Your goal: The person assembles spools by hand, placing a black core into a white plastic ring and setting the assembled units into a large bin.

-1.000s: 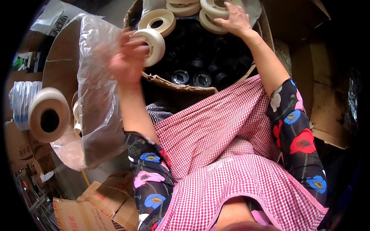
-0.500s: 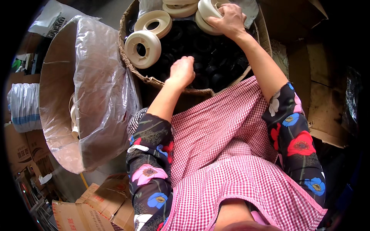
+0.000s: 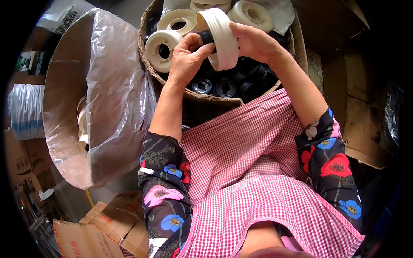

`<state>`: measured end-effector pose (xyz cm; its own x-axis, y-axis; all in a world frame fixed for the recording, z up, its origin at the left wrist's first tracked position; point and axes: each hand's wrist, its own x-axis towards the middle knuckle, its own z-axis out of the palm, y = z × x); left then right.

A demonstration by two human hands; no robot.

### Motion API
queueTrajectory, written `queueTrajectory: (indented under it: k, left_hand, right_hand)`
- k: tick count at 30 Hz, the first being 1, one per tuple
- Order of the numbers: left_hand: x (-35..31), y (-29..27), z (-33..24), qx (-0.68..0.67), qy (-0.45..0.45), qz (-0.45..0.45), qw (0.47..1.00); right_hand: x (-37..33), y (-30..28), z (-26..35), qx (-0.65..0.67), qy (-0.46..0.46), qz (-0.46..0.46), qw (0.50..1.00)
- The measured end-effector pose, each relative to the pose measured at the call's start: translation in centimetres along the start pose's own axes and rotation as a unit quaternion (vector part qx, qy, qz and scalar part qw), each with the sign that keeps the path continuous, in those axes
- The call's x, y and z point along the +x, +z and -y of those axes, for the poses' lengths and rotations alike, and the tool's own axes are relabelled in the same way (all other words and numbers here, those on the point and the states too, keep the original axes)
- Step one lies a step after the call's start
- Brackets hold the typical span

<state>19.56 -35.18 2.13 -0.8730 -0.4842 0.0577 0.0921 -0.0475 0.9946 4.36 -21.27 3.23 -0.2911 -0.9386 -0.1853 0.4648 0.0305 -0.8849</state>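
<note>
Above the carton, I hold a cream plastic ring [image 3: 226, 41] on edge. My right hand [image 3: 258, 44] grips its right side, with the thumb at the rim. My left hand [image 3: 187, 60] pinches a black plastic fitting [image 3: 205, 37] at the ring's left face. How far the fitting reaches into the centre hole is hidden. Several black fittings [image 3: 225, 88] lie below in the carton. More cream rings rest near its rim: one [image 3: 151, 50] left of my left hand, another [image 3: 189, 19] behind it, and one [image 3: 240, 12] at the back right.
The cardboard carton [image 3: 215, 101] has a ragged front rim. To its left stands an open carton lined with clear plastic [image 3: 116, 86], with cream parts [image 3: 82, 120] inside. Flattened cardboard [image 3: 94, 232] lies at lower left, and cardboard sheets [image 3: 361, 103] stand at right.
My right hand has brought a cream ring from the back right toward the middle. My left hand has risen with a black fitting and met the ring.
</note>
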Motion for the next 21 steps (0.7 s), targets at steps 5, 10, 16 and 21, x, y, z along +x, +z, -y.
queueTrajectory:
  k: [5,10,16,21]
  left_hand:
    - [0.1,0.6,0.0,-0.040,0.016,-0.059,0.997]
    - [0.4,0.2,-0.7,-0.172,-0.080,-0.022,0.982]
    - [0.6,-0.4,-0.3,-0.285,-0.139,0.056,0.947]
    - [0.5,-0.2,-0.3,-0.147,-0.099,0.061,0.982]
  right_hand:
    - [0.2,0.0,-0.3,-0.060,-0.031,0.016,0.998]
    - [-0.6,2.0,0.0,-0.237,-0.165,0.008,0.958]
    - [-1.4,1.7,0.4,-0.288,-0.156,0.019,0.945]
    - [0.0,0.3,-0.1,-0.267,-0.129,0.048,0.954]
